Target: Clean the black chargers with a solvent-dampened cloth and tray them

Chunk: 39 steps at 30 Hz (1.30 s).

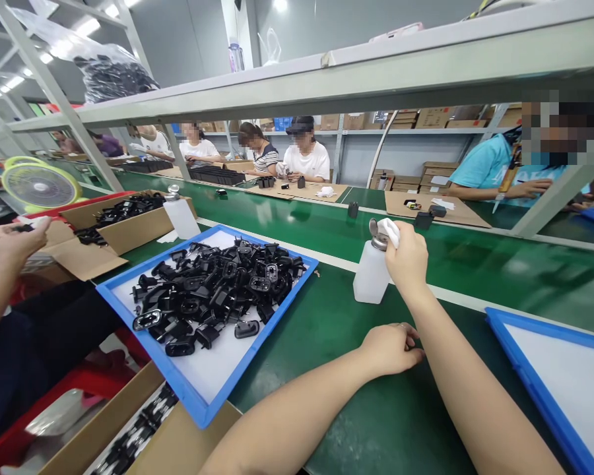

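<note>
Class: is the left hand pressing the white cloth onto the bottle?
No, the right hand presses the cloth onto the bottle, while the left hand rests on the green table.

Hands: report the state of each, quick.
Left hand: curled closed, resting on the table, nothing visible in it.
Right hand: shut on white cloth, atop the bottle.

Long green workbench (327,310) under a grey steel shelf (376,72), cardboard boxes (433,119) on far racks, bright ceiling lights (86,26).

Right hand (406,256) presses cloth (391,230) (white) onto bottle (371,274).
</note>
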### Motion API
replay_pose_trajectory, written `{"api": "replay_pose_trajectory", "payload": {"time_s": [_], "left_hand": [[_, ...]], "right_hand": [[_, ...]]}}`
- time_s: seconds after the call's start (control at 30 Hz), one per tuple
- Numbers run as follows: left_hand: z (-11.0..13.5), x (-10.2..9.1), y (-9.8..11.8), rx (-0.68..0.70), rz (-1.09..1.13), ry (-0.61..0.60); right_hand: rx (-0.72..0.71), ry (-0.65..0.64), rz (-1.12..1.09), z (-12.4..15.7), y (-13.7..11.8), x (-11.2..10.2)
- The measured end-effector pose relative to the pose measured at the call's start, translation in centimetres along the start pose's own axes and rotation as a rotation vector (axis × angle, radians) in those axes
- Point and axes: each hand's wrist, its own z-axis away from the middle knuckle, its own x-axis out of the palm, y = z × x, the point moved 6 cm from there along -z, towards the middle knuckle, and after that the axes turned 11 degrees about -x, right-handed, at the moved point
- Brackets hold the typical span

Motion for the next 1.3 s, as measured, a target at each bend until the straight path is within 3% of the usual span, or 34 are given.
{"api": "replay_pose_trajectory", "payload": {"time_s": [0.6, 0.77, 1.3], "left_hand": [[0.1, 0.0, 0.1, 0.01, -0.016, 0.013], [0.2, -0.1, 0.3, 0.024, -0.012, -0.003], [0.1, 0.1, 0.3, 0.037, -0.064, 0.013]], "right_hand": [[0.015, -0.042, -0.048, -0.1, -0.8, -0.1], [0.058, -0.053, -0.038, 0.1, 0.0, 0.0], [0.021, -0.138, -0.138, -1.0, 0.2, -1.8]]}}
